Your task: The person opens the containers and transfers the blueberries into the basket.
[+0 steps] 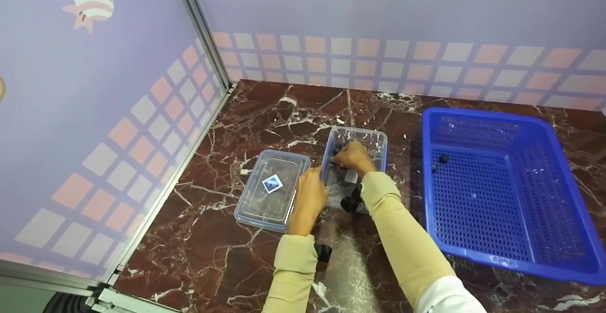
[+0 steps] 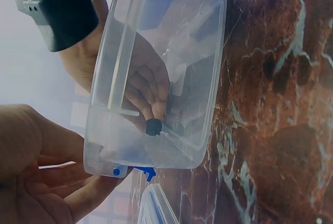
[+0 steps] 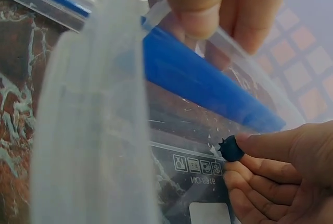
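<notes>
A clear plastic box (image 1: 381, 138) with blue side strips stands on the marble-patterned table. My left hand (image 1: 310, 197) grips its left rim, with thumb and fingers on either side of the wall (image 2: 106, 140). Inside the box, my right hand (image 1: 352, 156) pinches a small dark blueberry (image 3: 232, 149) between thumb and fingers, low near the bottom. Through the clear wall the blueberry (image 2: 153, 126) shows as a dark round shape. Another dark round piece (image 1: 337, 147) appears beside the right fingertips in the head view.
Left of the box lies a flat clear lid (image 1: 260, 204) with blue edges and a diamond sticker (image 1: 272, 183). A large blue basket (image 1: 487, 114) stands to the right, holding small dark round pieces (image 1: 443, 158). Patterned walls (image 1: 331, 10) bound the table at the back and left.
</notes>
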`<control>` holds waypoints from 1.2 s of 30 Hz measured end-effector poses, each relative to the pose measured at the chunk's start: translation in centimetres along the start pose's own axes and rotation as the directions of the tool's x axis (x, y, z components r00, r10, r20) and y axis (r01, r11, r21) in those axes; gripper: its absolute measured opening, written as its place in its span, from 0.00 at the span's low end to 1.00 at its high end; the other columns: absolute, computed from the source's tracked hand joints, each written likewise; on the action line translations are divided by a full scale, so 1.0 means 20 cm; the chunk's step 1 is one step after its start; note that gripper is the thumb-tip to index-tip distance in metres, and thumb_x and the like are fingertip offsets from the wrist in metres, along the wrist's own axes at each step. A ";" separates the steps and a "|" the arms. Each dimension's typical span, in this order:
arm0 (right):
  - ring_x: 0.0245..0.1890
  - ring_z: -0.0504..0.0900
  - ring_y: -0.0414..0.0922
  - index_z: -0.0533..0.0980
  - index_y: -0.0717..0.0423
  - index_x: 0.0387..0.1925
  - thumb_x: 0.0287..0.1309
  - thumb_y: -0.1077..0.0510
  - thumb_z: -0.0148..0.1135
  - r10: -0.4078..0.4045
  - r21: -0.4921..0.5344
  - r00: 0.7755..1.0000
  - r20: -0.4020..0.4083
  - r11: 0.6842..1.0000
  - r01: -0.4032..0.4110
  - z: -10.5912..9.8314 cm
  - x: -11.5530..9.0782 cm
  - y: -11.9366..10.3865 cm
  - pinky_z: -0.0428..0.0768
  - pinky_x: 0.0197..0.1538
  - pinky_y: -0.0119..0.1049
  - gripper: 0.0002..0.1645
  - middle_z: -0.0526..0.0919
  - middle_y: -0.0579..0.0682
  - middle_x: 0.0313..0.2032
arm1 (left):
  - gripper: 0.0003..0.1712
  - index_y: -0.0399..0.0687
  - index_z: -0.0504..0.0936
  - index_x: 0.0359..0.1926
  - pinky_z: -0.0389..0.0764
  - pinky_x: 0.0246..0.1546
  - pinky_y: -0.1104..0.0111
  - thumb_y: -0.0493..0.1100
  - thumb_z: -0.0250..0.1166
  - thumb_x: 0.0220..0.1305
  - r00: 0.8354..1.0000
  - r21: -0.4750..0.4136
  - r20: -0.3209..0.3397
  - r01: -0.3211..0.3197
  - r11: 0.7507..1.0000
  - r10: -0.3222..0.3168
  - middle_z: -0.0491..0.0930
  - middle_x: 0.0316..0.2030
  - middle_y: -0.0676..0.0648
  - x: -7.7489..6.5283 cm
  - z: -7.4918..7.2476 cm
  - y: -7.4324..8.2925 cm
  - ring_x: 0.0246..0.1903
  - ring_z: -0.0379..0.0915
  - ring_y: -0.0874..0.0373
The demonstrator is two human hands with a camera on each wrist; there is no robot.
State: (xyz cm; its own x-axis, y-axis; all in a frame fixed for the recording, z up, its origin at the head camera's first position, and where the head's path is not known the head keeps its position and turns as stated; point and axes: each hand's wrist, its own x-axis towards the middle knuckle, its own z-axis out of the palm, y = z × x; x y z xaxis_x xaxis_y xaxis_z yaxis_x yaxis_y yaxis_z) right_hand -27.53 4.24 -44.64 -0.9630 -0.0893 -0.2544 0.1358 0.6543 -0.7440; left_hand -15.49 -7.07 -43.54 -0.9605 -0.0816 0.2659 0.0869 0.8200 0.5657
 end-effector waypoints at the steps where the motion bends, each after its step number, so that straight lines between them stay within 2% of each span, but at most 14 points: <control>1: 0.25 0.83 0.52 0.84 0.62 0.28 0.43 0.57 0.71 0.000 -0.001 1.000 0.004 1.000 0.000 -0.01 0.00 0.00 0.69 0.19 0.25 0.11 0.80 0.50 0.13 | 0.20 0.30 0.78 0.48 0.75 0.48 0.59 0.27 0.60 0.50 1.000 0.002 -0.004 -0.003 1.000 0.003 0.79 0.41 0.37 0.00 0.00 0.00 0.45 0.76 0.42; 4: 0.24 0.82 0.48 0.84 0.62 0.29 0.44 0.57 0.71 0.000 0.022 1.000 0.022 1.000 0.000 -0.03 -0.01 0.00 0.74 0.23 0.28 0.11 0.81 0.49 0.14 | 0.20 0.30 0.78 0.47 0.76 0.47 0.59 0.26 0.60 0.49 1.000 0.007 -0.013 -0.012 1.000 0.012 0.80 0.41 0.37 0.00 0.00 0.00 0.44 0.76 0.43; 7: 0.31 0.83 0.54 0.83 0.64 0.30 0.45 0.60 0.70 0.007 0.083 0.999 0.049 0.996 -0.011 -0.07 -0.01 -0.01 0.79 0.33 0.36 0.11 0.84 0.57 0.23 | 0.20 0.30 0.78 0.47 0.75 0.48 0.59 0.26 0.60 0.50 1.000 0.008 -0.017 -0.021 1.000 0.021 0.80 0.41 0.37 0.00 0.00 0.00 0.44 0.76 0.42; 10: 0.34 0.82 0.58 0.82 0.68 0.31 0.46 0.62 0.68 -0.011 0.136 0.998 0.059 0.991 0.003 -0.11 -0.02 -0.01 0.79 0.40 0.44 0.11 0.83 0.61 0.26 | 0.19 0.29 0.78 0.47 0.75 0.47 0.59 0.25 0.59 0.50 0.999 0.003 -0.022 -0.028 1.000 0.028 0.80 0.40 0.36 0.00 0.00 0.00 0.44 0.76 0.42; 12: 0.28 0.82 0.54 0.81 0.70 0.32 0.46 0.63 0.67 -0.038 0.159 0.998 0.056 0.987 0.028 -0.14 -0.03 -0.01 0.79 0.37 0.43 0.12 0.83 0.60 0.24 | 0.19 0.29 0.78 0.47 0.76 0.47 0.59 0.25 0.59 0.49 0.999 -0.004 -0.024 -0.031 1.000 0.031 0.80 0.40 0.36 0.00 0.00 0.00 0.43 0.76 0.42; 15: 0.18 0.77 0.41 0.81 0.72 0.33 0.47 0.64 0.67 -0.073 0.199 0.996 0.052 0.978 0.061 -0.18 -0.04 -0.01 0.77 0.27 0.32 0.13 0.81 0.51 0.17 | 0.20 0.29 0.78 0.46 0.75 0.47 0.59 0.25 0.59 0.49 0.999 -0.011 -0.026 -0.033 0.999 0.033 0.79 0.41 0.36 0.00 0.00 0.00 0.43 0.76 0.42; 18: 0.14 0.72 0.33 0.81 0.71 0.35 0.47 0.64 0.66 -0.075 0.210 0.996 0.049 0.976 0.063 -0.22 -0.06 -0.01 0.71 0.20 0.23 0.13 0.77 0.42 0.13 | 0.20 0.29 0.78 0.47 0.75 0.48 0.59 0.25 0.59 0.49 0.999 -0.011 -0.019 -0.030 0.999 0.030 0.79 0.41 0.36 0.00 0.00 -0.01 0.44 0.76 0.42; 21: 0.14 0.72 0.32 0.81 0.68 0.36 0.48 0.62 0.66 -0.053 0.193 0.998 0.040 0.980 0.045 -0.27 -0.06 -0.02 0.71 0.20 0.23 0.13 0.76 0.39 0.12 | 0.20 0.28 0.77 0.47 0.75 0.48 0.58 0.25 0.59 0.48 1.000 -0.016 -0.011 -0.025 1.000 0.025 0.79 0.41 0.36 0.00 0.00 -0.01 0.44 0.76 0.41; 24: 0.14 0.73 0.33 0.81 0.68 0.36 0.48 0.61 0.67 -0.034 0.194 0.999 0.032 0.981 0.028 -0.32 -0.07 -0.04 0.76 0.24 0.25 0.14 0.76 0.40 0.12 | 0.21 0.28 0.77 0.47 0.74 0.49 0.58 0.25 0.59 0.49 1.000 -0.026 -0.003 -0.016 1.000 0.016 0.79 0.41 0.35 0.00 0.00 -0.01 0.45 0.75 0.41; 27: 0.16 0.75 0.33 0.80 0.70 0.38 0.49 0.61 0.67 -0.048 0.204 0.998 0.029 0.978 0.042 -0.38 -0.08 -0.05 0.79 0.28 0.27 0.16 0.78 0.41 0.14 | 0.21 0.27 0.77 0.48 0.74 0.49 0.58 0.25 0.59 0.49 1.000 -0.029 -0.004 -0.013 0.999 0.013 0.79 0.41 0.35 0.00 0.00 -0.01 0.45 0.75 0.41; 32: 0.18 0.76 0.33 0.80 0.68 0.39 0.51 0.61 0.65 -0.051 0.181 0.999 0.007 0.982 0.049 -0.48 -0.10 -0.06 0.77 0.27 0.26 0.15 0.80 0.43 0.18 | 0.21 0.28 0.77 0.48 0.75 0.49 0.58 0.25 0.59 0.49 1.000 -0.007 0.000 -0.016 1.000 0.016 0.79 0.41 0.35 0.00 0.00 -0.01 0.45 0.75 0.41; 36: 0.22 0.77 0.35 0.78 0.69 0.43 0.52 0.61 0.64 -0.044 0.199 0.999 0.004 0.979 0.043 -0.58 -0.11 -0.05 0.79 0.31 0.28 0.18 0.83 0.48 0.25 | 0.22 0.30 0.77 0.49 0.75 0.49 0.58 0.27 0.58 0.50 1.000 0.016 0.016 -0.011 1.000 0.011 0.79 0.43 0.36 0.00 0.00 0.00 0.46 0.75 0.41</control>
State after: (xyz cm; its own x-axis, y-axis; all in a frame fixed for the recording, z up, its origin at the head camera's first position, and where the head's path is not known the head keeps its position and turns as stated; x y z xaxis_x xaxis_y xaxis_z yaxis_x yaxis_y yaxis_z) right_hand -28.16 12.44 -36.20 -0.9672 -0.1210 -0.2235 0.1384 0.4870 -0.8624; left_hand -15.50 -7.19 -43.51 -0.9638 -0.0634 0.2591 0.0932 0.8301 0.5498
